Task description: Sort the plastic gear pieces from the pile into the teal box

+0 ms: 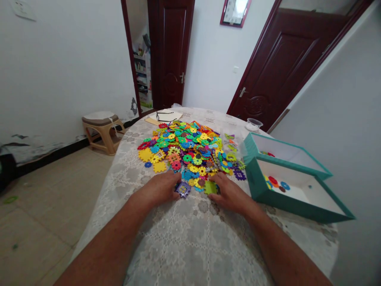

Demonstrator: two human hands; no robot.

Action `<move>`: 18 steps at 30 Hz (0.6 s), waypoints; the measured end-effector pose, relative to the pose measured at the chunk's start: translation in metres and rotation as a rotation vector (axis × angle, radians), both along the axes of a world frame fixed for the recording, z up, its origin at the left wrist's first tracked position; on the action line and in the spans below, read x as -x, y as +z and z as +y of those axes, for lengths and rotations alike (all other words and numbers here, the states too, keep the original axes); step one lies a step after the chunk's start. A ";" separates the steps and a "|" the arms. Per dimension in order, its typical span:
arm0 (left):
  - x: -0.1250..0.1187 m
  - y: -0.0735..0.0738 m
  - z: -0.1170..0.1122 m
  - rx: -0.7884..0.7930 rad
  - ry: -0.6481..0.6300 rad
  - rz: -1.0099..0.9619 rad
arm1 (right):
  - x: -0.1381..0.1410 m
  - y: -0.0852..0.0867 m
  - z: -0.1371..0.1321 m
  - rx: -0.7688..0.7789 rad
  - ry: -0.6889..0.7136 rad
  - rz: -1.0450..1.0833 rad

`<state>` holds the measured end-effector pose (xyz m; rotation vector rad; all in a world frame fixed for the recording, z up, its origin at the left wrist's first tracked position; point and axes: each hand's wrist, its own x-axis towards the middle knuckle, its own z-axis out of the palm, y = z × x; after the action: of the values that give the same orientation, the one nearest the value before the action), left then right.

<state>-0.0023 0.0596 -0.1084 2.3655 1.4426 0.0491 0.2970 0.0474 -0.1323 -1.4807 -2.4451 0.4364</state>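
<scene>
Forearms (98, 254) reaching across lace tablecloth (190, 246); left hand (156, 190) resting beside purple plastic piece (183, 189), right hand (228, 194) beside green square piece (210, 187), grip on either unclear. Multicoloured plastic disc pile (181, 153) lying just beyond hands; teal box (293, 190) sitting right of right hand.

In the centre of the frame, a heap of plastic snap-together discs (184, 153) mixes yellow, blue, green, red, orange and purple. Below it, a purple square piece (183, 189) sits near a lime-green square piece (210, 187). The tablecloth (190, 238) is off-white lace with a grey floral pattern. At right, the box (268, 194) is teal outside and white inside. The upper-right door (276, 67) is dark reddish-brown.
</scene>
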 end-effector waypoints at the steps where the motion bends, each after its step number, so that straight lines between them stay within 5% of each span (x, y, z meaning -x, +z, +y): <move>1: -0.003 -0.001 0.000 -0.005 -0.012 0.001 | -0.001 0.000 0.000 -0.002 0.004 0.022; 9: -0.026 -0.005 -0.007 -0.008 -0.051 -0.186 | -0.012 0.016 -0.001 0.063 -0.102 0.317; 18: -0.030 0.001 -0.006 0.228 -0.014 -0.481 | 0.023 0.010 -0.023 -0.073 0.298 0.317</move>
<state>0.0278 0.0536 -0.1079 1.9995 1.1318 0.3990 0.2735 0.0242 -0.1226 -0.9359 -2.3943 0.5824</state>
